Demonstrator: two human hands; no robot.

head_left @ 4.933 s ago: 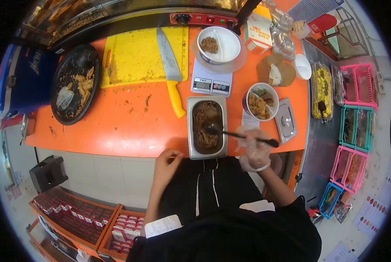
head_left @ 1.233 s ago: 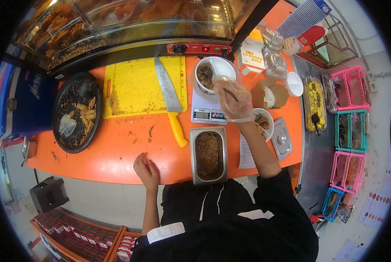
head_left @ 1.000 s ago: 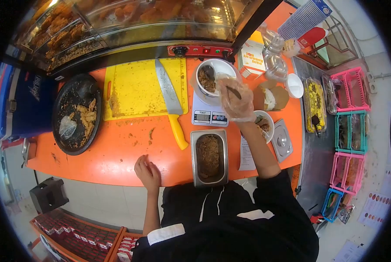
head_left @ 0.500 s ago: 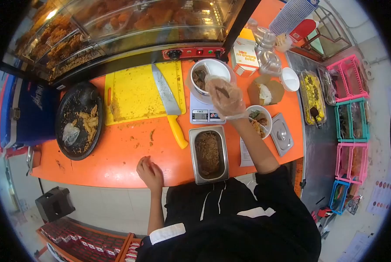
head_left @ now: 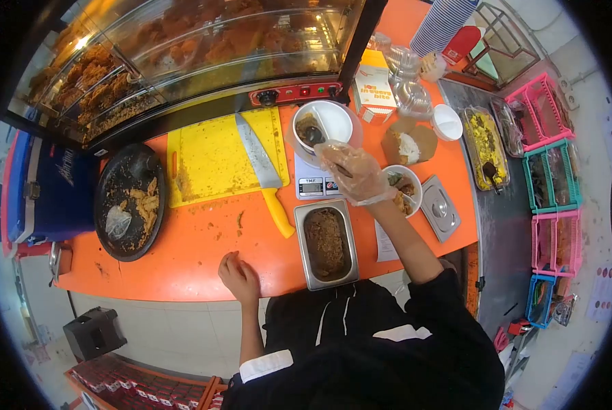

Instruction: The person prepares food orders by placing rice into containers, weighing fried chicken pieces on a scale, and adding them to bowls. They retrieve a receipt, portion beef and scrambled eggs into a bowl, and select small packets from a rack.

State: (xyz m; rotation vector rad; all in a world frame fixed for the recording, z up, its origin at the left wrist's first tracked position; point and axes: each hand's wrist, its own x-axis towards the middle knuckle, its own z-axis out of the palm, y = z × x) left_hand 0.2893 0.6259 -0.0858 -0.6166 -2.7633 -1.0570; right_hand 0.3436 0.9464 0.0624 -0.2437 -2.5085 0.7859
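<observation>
My right hand [head_left: 354, 172], in a clear plastic glove, is closed at the lower right of a white divided bowl [head_left: 333, 119]. A dark patch shows through the glove; I cannot make out what it is. Dark brown food [head_left: 310, 130] lies in the bowl's left compartment. The bowl stands on a white digital scale [head_left: 311, 187]. Below the scale is a steel pan [head_left: 352, 273] with brown minced-looking food [head_left: 325, 242] inside. My bare left hand [head_left: 239, 276] rests at the orange table's front edge, fingers loosely bent and holding nothing.
A yellow-handled knife [head_left: 258, 154] lies across the yellow cutting board [head_left: 210, 157]. Left of it sits a black round tray [head_left: 132, 236]. Right of my hand are another filled bowl [head_left: 415, 174], a box with rice [head_left: 425, 141] and a steel lid [head_left: 440, 208]. A heated display case [head_left: 203, 61] stands behind.
My right hand has shifted slightly left and down beside the bowl, uncovering more of its right compartment. My left hand stays at the table edge. The camera view has tilted a little.
</observation>
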